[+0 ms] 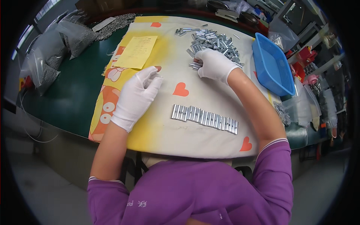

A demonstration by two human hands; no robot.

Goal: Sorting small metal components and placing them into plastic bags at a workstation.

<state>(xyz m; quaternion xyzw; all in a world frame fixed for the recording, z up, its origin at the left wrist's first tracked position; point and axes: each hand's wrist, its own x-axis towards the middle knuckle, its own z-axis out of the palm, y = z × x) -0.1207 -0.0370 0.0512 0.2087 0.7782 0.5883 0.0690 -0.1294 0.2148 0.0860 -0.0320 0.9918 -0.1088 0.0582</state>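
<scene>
My right hand, in a white glove with bare fingertips, is closed at the near left edge of a heap of short shiny metal rods. Several metal rods lie at its fingertips; the glove hides how many it grips. My left hand, gloved the same way, hovers over the cloth's left part. Its fingers are loosely curled and apart, with nothing seen between them. Closer to me, a row of metal rods lies side by side on the cloth, some showing a small dark hole.
A patterned cloth covers the middle of the green table. A yellow paper sheet lies beyond my left hand. At right stands a blue plastic basket. Filled clear bags stand at far left, near a pile of metal parts.
</scene>
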